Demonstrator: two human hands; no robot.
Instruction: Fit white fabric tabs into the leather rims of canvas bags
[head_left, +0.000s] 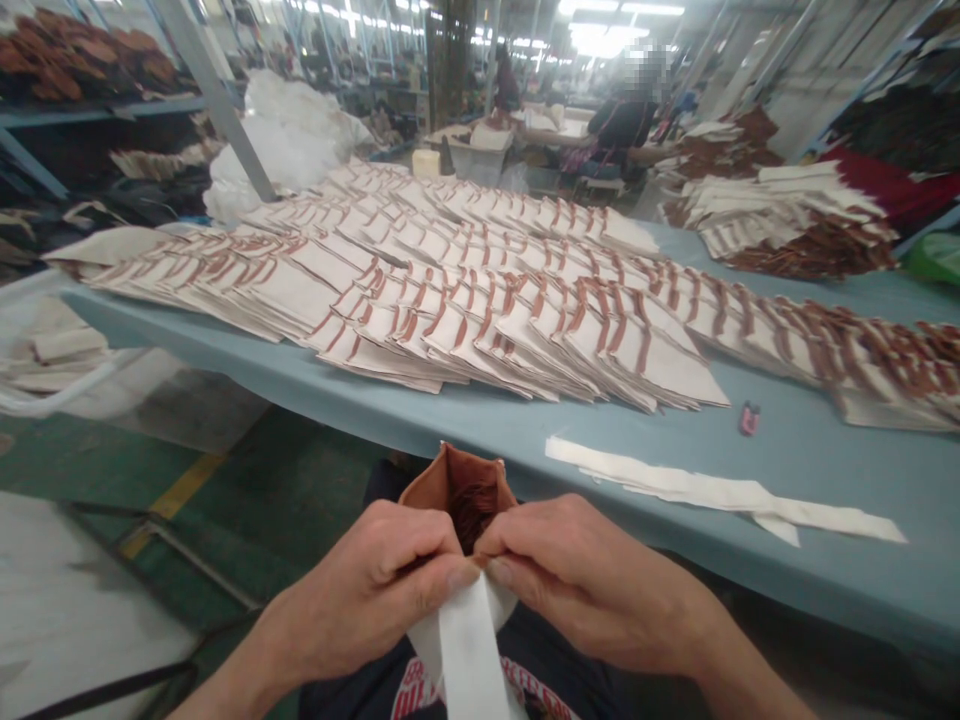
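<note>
Close in front of my body I hold a fabric bag [427,488] with its mouth open, brown inside and cream outside. My left hand [397,575] pinches the near rim between thumb and fingers. Right beside it, my right hand [559,565] pinches the same rim, thumb tips almost touching. From under the thumbs a white strip [476,650] hangs down toward my lap. Dark reddish-brown material shows inside the bag; what it is I cannot make out.
A blue-covered table [300,395] carries overlapping rows of cream pieces with brown edges [487,310]. Near its front edge lie white strips [697,485] and small pink thread snips [748,418]. Stacked fabric [795,215] sits at the back right. A person [622,125] sits farther off.
</note>
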